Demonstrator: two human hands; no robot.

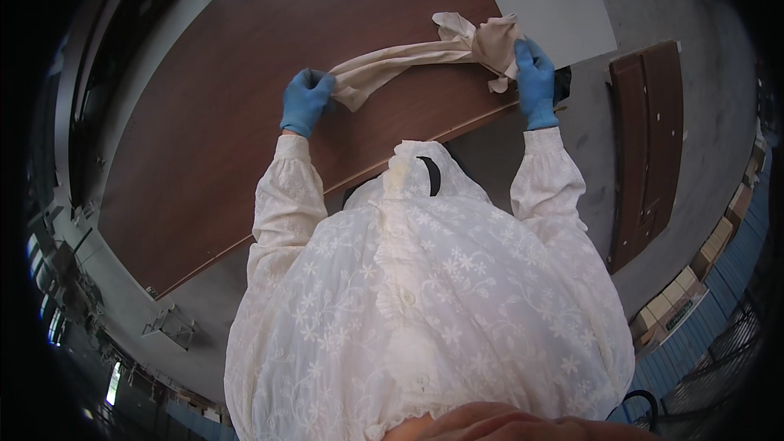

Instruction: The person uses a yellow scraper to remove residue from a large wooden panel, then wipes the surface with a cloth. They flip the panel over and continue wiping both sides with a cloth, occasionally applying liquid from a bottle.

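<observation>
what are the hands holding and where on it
A beige cloth, stretched between both hands over the brown table. The left hand grips its twisted left end; the right hand grips the bunched right end.

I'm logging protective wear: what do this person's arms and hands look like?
Both the left hand and right hand wear blue gloves. The arms are in loose white embroidered sleeves with gathered cuffs.

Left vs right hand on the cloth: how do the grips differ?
The left hand pinches the narrow, twisted end of the cloth; the right hand grips the wide, bunched end. The left hand sits lower and nearer the body, the right higher, at the brown panel's edge. Both wear blue gloves.
</observation>
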